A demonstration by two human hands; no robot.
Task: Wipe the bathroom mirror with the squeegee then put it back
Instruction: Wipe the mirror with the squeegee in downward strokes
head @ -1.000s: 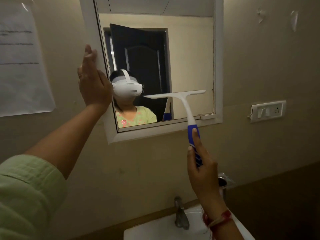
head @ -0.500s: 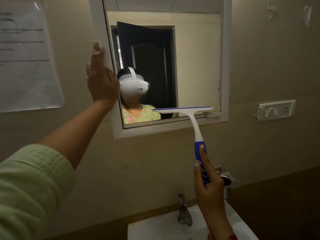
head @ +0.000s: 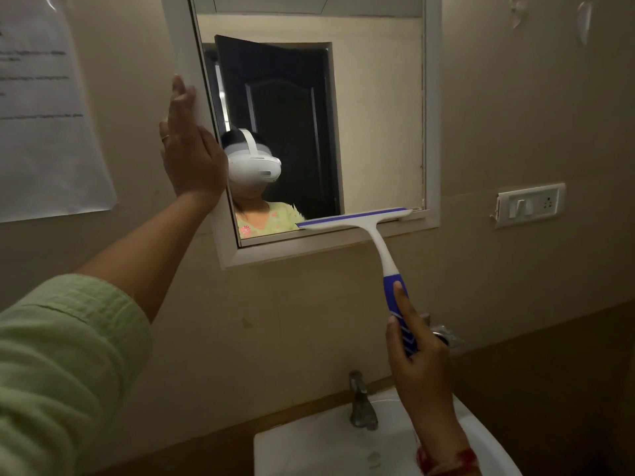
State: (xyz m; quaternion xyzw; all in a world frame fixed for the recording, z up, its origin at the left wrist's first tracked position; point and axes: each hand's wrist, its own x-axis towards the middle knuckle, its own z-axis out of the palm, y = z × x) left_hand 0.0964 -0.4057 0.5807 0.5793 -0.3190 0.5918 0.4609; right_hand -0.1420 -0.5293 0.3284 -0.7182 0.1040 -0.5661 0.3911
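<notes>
gripping squeegee (head: 375, 242), right hand (head: 417, 362) curled on handle (head: 393, 286), blade (head: 354, 218) near-level at mirror (head: 378, 115) bottom, left hand (head: 189, 152) flat

Mirror (head: 378, 132) above sink (head: 309, 451) (switch (head: 529, 205) to right)

The squeegee (head: 380, 249) has a white T-shaped head and neck, a thin blue blade strip along its top edge, and a blue handle with white stripes. Its blade lies nearly level against the bottom right part of the mirror (head: 374, 125), just above the lower frame. The handle slants down and to the right, gripped by the right hand (head: 417, 365). The mirror is rectangular, white-framed and wall-mounted.
</notes>
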